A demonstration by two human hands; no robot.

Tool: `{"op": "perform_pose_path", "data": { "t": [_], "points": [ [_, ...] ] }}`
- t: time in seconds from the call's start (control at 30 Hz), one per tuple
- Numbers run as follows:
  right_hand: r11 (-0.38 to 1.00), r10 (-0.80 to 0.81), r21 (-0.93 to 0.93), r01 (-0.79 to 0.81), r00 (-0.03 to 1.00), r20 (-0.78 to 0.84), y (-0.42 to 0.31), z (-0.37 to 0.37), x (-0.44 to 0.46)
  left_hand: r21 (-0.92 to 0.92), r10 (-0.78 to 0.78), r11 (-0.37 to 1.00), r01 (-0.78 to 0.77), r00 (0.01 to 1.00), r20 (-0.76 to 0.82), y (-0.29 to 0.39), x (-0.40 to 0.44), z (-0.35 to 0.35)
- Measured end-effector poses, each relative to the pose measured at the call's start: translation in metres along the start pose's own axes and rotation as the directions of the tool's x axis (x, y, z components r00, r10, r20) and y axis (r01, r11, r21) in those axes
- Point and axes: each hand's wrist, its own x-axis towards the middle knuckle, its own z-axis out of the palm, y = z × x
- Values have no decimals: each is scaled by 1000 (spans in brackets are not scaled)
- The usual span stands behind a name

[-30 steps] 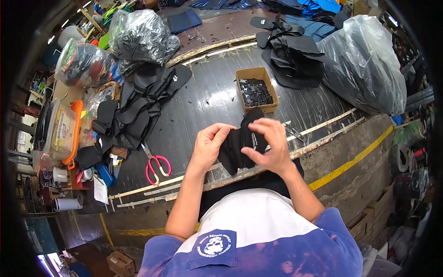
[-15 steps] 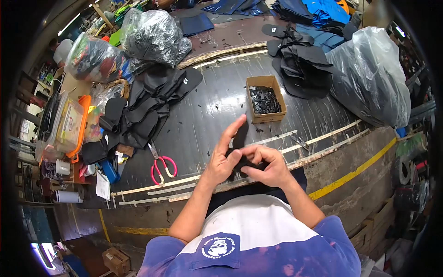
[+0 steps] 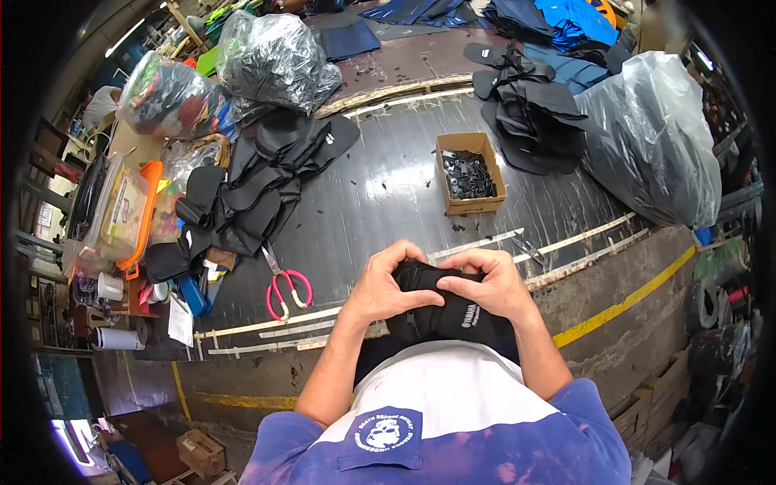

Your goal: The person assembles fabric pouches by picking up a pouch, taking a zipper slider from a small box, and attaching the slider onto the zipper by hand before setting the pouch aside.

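A black fabric piece (image 3: 453, 318) with white lettering lies bent between both hands, close to the body at the table's front edge. My left hand (image 3: 390, 287) grips its left side, thumb across the front and fingers behind. On the upper right side, my right hand (image 3: 490, 284) pinches the same piece with thumb and forefinger. Beyond the hands stands a cardboard box (image 3: 474, 207) holding small black parts. Scissors (image 3: 288, 293) with pink handles lie open to the left. A small metal tool (image 3: 531, 251) rests to the right.
Black fabric pieces are heaped at left (image 3: 259, 186) and at back right (image 3: 537, 113). Filled plastic bags stand at back left (image 3: 271, 65) and right (image 3: 655, 137). A clear bin with an orange rim (image 3: 148, 218) is at far left. Blue pieces (image 3: 347, 40) lie farther back.
Both hands have come nearer the body. The black piece, mostly hidden half a second ago, now shows its lettering lower right. My left hand's raised forefinger has curled onto the piece.
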Motion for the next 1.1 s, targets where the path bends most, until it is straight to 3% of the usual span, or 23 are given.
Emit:
{"op": "perform_pose_path", "data": {
  "t": [0.03, 0.1, 0.27, 0.3, 0.37, 0.4, 0.43, 0.53, 0.57, 0.63, 0.7, 0.77, 0.8, 0.93, 1.03, 1.1],
  "points": [
    [1000, 1, 0, -1, 1000, 0, 3, -2, 2, 18, -55, 998, 55, 998, 19, -1, -1, -1],
    [977, -203, -64, 205, 979, 37, 9, -4, 5, 58, -165, 985, 162, 985, 54, -1, -1, -2],
    [858, -513, -2, 514, 856, 62, 9, 0, 10, -24, -65, 998, 66, 997, 52, 14, -1, 0],
    [857, -514, -2, 515, 856, 61, 6, -1, 9, -78, -84, 993, 88, 995, 56, 19, -1, -1],
    [984, -117, 152, 93, 980, 162, -4, -6, 4, -185, -122, 974, 132, 990, 65, 24, -1, -2],
    [969, 86, 207, -136, 968, 236, -6, -8, 2, -185, -122, 974, 131, 991, 62, 24, -1, -2],
    [969, 83, 206, -134, 967, 239, -3, -11, 3, -195, -177, 961, 198, 977, 120, 25, 0, -2],
    [945, -215, -178, 276, 930, 298, 13, -24, 11, -201, -279, 923, 328, 930, 238, 21, 2, -3],
    [945, -214, -179, 274, 931, 297, 16, -23, 14, -185, -205, 953, 240, 960, 191, 15, 3, -2],
    [879, -404, -162, 449, 880, 249, 21, -23, 15, -143, -48, 988, 64, 993, 107, 6, 4, 2],
    [833, -490, -162, 528, 842, 224, 20, -24, 12, -197, -111, 972, 131, 988, 110, 4, 4, 5],
    [984, -169, -35, 175, 976, 134, 7, -25, 2, -293, -234, 920, 260, 965, 119, 5, 6, 6],
    [999, 8, 42, -13, 994, 107, 5, -25, -1, -294, -235, 920, 261, 964, 122, 5, 7, 6],
    [988, 119, -100, -120, 993, -14, 15, -28, 5, -291, -292, 908, 302, 953, 80, 6, 17, 11],
    [964, 117, -234, -126, 992, -51, 39, -28, 14, -99, -355, 929, 357, 934, 36, -34, 31, 25],
    [946, 116, -297, -132, 991, -70, 55, -25, 19, -138, -335, 931, 338, 941, 45, -62, 35, 37]
  ]
}}
